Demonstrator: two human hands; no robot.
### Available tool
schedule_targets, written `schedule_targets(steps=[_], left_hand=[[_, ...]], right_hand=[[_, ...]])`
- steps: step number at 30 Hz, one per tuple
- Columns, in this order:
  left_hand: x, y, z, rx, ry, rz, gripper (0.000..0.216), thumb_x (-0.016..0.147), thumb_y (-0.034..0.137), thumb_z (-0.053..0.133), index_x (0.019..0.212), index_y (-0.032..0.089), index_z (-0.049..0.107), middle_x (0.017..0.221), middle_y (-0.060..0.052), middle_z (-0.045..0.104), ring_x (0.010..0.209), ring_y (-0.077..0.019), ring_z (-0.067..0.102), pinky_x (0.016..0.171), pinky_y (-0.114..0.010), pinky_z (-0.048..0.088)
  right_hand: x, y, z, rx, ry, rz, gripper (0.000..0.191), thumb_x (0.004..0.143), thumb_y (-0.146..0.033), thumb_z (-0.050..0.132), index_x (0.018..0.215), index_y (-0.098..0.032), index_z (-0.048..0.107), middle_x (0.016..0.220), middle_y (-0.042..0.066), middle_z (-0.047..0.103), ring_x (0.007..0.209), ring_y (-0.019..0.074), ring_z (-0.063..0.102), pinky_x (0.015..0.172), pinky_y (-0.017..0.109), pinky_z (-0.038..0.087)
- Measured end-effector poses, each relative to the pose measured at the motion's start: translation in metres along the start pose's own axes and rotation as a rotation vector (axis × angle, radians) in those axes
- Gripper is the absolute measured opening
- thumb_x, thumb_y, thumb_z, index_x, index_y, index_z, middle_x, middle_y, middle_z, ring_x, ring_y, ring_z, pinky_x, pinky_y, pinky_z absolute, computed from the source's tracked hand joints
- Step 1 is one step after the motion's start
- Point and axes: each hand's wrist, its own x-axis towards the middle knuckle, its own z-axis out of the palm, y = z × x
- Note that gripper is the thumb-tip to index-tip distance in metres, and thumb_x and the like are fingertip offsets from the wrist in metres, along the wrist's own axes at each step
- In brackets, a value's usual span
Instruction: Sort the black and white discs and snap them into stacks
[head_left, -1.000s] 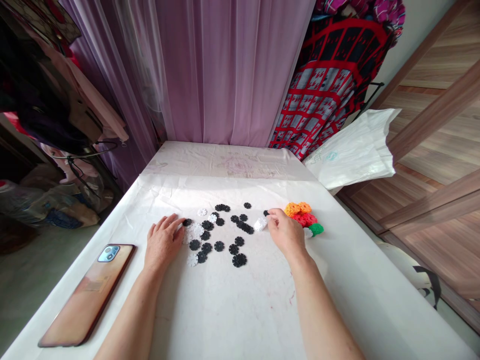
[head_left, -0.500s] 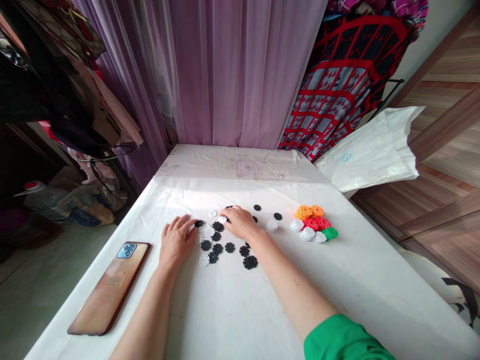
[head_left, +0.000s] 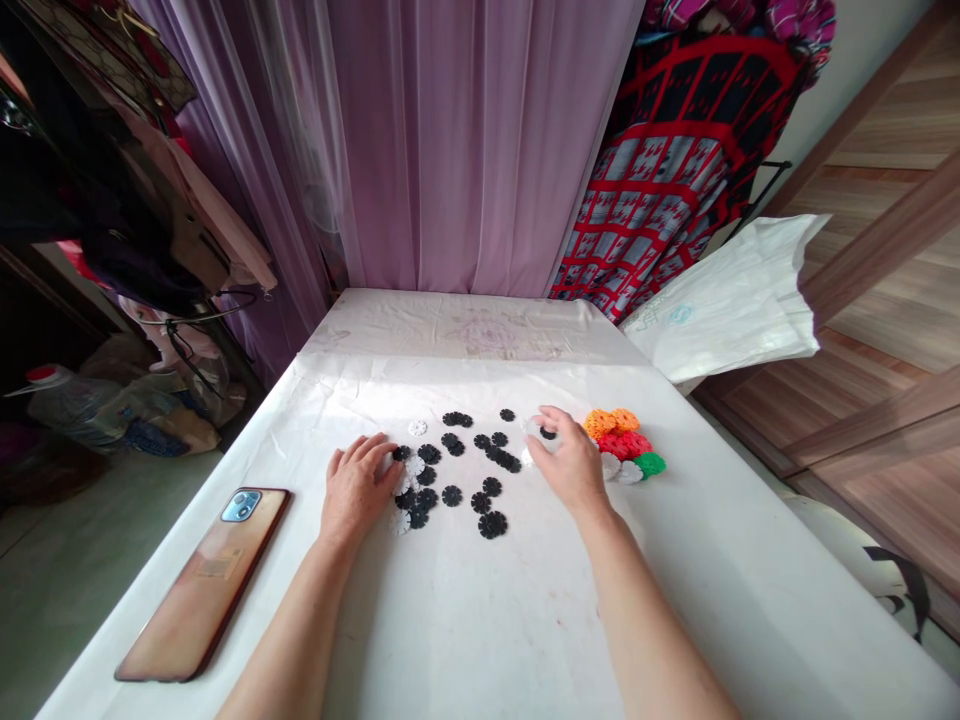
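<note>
Several black and white snowflake discs (head_left: 450, 470) lie scattered in the middle of the white-covered table (head_left: 480, 620). My left hand (head_left: 360, 490) rests flat on the cloth, fingers spread, touching the left edge of the scatter. My right hand (head_left: 566, 455) hovers to the right of the scatter with its fingertips pinched on a white disc (head_left: 534, 427), just left of a joined cluster of orange, red, white and green discs (head_left: 625, 445). A single black disc (head_left: 548, 433) lies by that hand's fingertips.
A phone (head_left: 202, 580) lies face down near the table's left edge. A white plastic bag (head_left: 727, 300) hangs at the right beside a red-and-black cloth (head_left: 675, 160). Purple curtains (head_left: 465, 140) close off the back; clothes and bags crowd the left.
My right hand went left to the scattered discs, picked up a white one, and has come back right beside the coloured cluster. My left hand has stayed in place.
</note>
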Motion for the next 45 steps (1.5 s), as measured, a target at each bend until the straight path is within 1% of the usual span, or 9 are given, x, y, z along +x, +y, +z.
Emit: schedule_targets(steps=[2,5,18,28,32,37,41,43,45], left_hand=[[0.001,-0.003,0.001,-0.017,0.006,0.003,0.031,0.093,0.044,0.056,0.118,0.032,0.071,0.145,-0.003,0.064,0.143,-0.0299,0.048,0.121,-0.058,0.029],[0.002,-0.006,0.002,-0.032,0.004,0.002,0.032,0.093,0.046,0.055,0.115,0.031,0.071,0.145,-0.004,0.063,0.143,-0.0304,0.048,0.121,-0.059,0.029],[0.003,-0.007,-0.001,-0.013,-0.005,0.023,0.035,0.093,0.048,0.051,0.115,0.030,0.071,0.146,-0.004,0.063,0.143,-0.0306,0.048,0.121,-0.059,0.029],[0.003,-0.006,-0.001,-0.013,-0.017,0.011,0.035,0.093,0.047,0.052,0.117,0.029,0.071,0.146,-0.004,0.063,0.144,-0.0310,0.048,0.121,-0.059,0.029],[0.003,-0.005,-0.003,-0.009,-0.027,0.024,0.033,0.092,0.047,0.055,0.116,0.031,0.072,0.147,-0.004,0.062,0.144,-0.0312,0.047,0.121,-0.060,0.029],[0.001,-0.002,-0.005,-0.026,-0.089,0.054,0.028,0.091,0.047,0.060,0.114,0.037,0.073,0.149,0.000,0.060,0.147,-0.0308,0.043,0.122,-0.062,0.024],[0.000,-0.002,-0.005,-0.024,-0.071,0.060,0.026,0.090,0.044,0.062,0.112,0.038,0.074,0.147,0.000,0.062,0.146,-0.0302,0.045,0.121,-0.061,0.026],[0.000,-0.002,-0.005,-0.024,-0.067,0.066,0.026,0.090,0.044,0.062,0.112,0.038,0.074,0.147,0.000,0.062,0.145,-0.0306,0.045,0.121,-0.061,0.026],[0.000,-0.003,-0.005,-0.031,-0.074,0.067,0.027,0.090,0.046,0.061,0.113,0.038,0.074,0.147,0.000,0.062,0.146,-0.0312,0.044,0.121,-0.062,0.025]], right_hand=[[-0.005,0.017,-0.011,-0.030,0.049,0.072,0.044,0.078,-0.035,0.064,0.121,-0.024,0.063,0.110,0.007,0.078,0.100,0.0264,0.070,0.087,0.042,0.054],[-0.010,0.027,-0.014,-0.055,0.038,0.079,0.044,0.077,-0.036,0.064,0.119,-0.024,0.064,0.108,0.006,0.079,0.100,0.0268,0.070,0.086,0.041,0.053],[-0.015,0.024,-0.009,-0.188,-0.058,0.044,0.039,0.080,-0.026,0.065,0.119,-0.026,0.066,0.107,0.003,0.078,0.098,0.0242,0.067,0.081,0.035,0.051],[-0.015,0.026,-0.013,-0.170,-0.014,0.039,0.037,0.082,-0.028,0.064,0.118,-0.025,0.066,0.111,0.004,0.078,0.099,0.0251,0.068,0.085,0.038,0.052],[-0.015,0.006,-0.010,-0.134,-0.005,-0.023,0.028,0.086,-0.025,0.058,0.112,-0.024,0.069,0.103,0.005,0.079,0.095,0.0235,0.070,0.085,0.036,0.053],[-0.022,-0.049,0.021,-0.063,-0.288,-0.217,0.027,0.088,-0.015,0.055,0.106,-0.026,0.072,0.102,0.002,0.079,0.093,0.0201,0.070,0.084,0.031,0.053],[-0.030,-0.078,0.043,-0.112,-0.441,-0.237,0.029,0.087,-0.012,0.058,0.108,-0.025,0.072,0.108,0.004,0.078,0.101,0.0219,0.068,0.087,0.032,0.052],[-0.034,-0.078,0.044,-0.124,-0.407,-0.252,0.028,0.088,-0.012,0.057,0.108,-0.024,0.072,0.109,0.005,0.077,0.102,0.0228,0.067,0.089,0.033,0.052],[-0.039,-0.068,0.038,-0.106,-0.277,-0.270,0.026,0.089,-0.013,0.054,0.107,-0.023,0.071,0.110,0.006,0.076,0.102,0.0230,0.067,0.091,0.034,0.051]])
